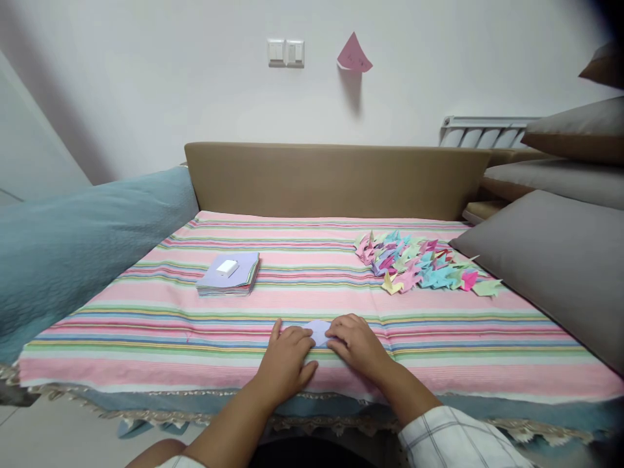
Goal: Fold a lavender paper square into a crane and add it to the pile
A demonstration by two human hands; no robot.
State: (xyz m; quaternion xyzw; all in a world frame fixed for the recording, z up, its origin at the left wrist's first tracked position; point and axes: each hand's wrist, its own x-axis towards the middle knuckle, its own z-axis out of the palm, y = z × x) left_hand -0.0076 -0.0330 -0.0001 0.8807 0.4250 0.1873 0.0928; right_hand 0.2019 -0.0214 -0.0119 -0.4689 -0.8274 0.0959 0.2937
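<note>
A small folded piece of light purple paper (319, 332) lies on the striped cloth close in front of me, between my two hands. My left hand (287, 357) rests at its left side, fingertips on or against the paper, thumb spread apart below and one finger sticking up. My right hand (358, 344) has its bent fingers and thumb together at the paper's right edge. Parts of the paper are hidden under the fingertips, so its exact folded shape is unclear.
A stack of coloured paper sheets (229, 279) with a small white box (227, 267) on top sits at left. Many folded paper cranes (419, 263) are heaped at right, beside grey cushions (546, 260). A blue bolster (97, 234) borders the left; a brown backrest (336, 182) stands behind.
</note>
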